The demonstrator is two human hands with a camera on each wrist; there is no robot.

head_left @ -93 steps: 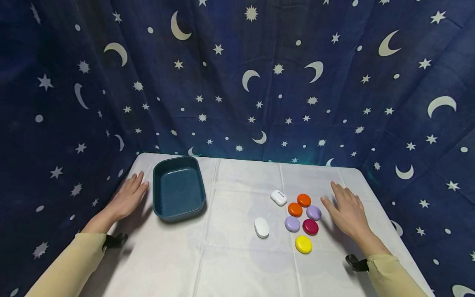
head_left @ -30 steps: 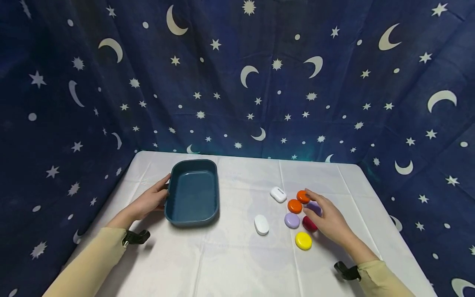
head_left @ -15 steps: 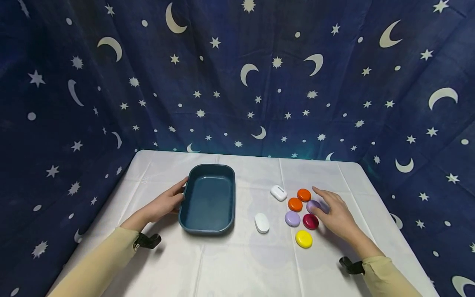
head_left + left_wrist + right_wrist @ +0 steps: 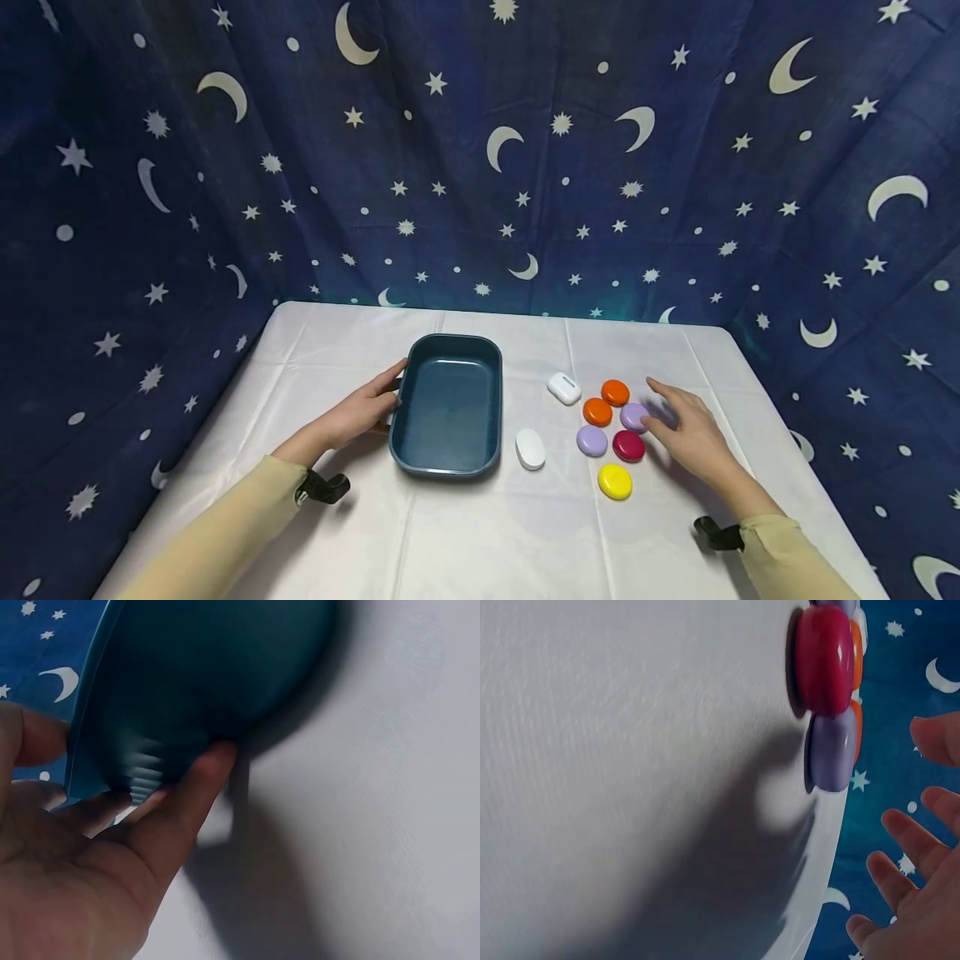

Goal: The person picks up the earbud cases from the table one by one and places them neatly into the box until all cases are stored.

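While the left hand (image 4: 356, 417) touches the outside of the blue-green dish (image 4: 447, 412), the right hand (image 4: 693, 437) hangs in the air near a light purple disc (image 4: 633, 417). The left hand has a wide grip, with its fingertips pressed on the dish's left wall. The dish sits on the white cloth (image 4: 487, 550), a bit left of the middle, and its long sides point away from the person.

The right hand has a wide grip too. Its thumb and fingers are spread apart, and the right wrist view shows a gap between them and the discs. Its dark shadow (image 4: 727, 847) falls on the cloth.

To the left of the right hand, 6 shiny discs lie close together. At the far end are 2 orange discs (image 4: 597, 412). Next come the first purple disc, a second purple disc (image 4: 592, 441) and a dark red disc (image 4: 628, 446). A yellow disc (image 4: 615, 482) lies closest to the person.

A white oval thing (image 4: 530, 450) is between the dish and the discs, near the dish's right side. A small white case (image 4: 564, 388) lies farther back, near the orange discs. Behind it all hangs a dark blue curtain (image 4: 450, 142) with pale moons and stars.
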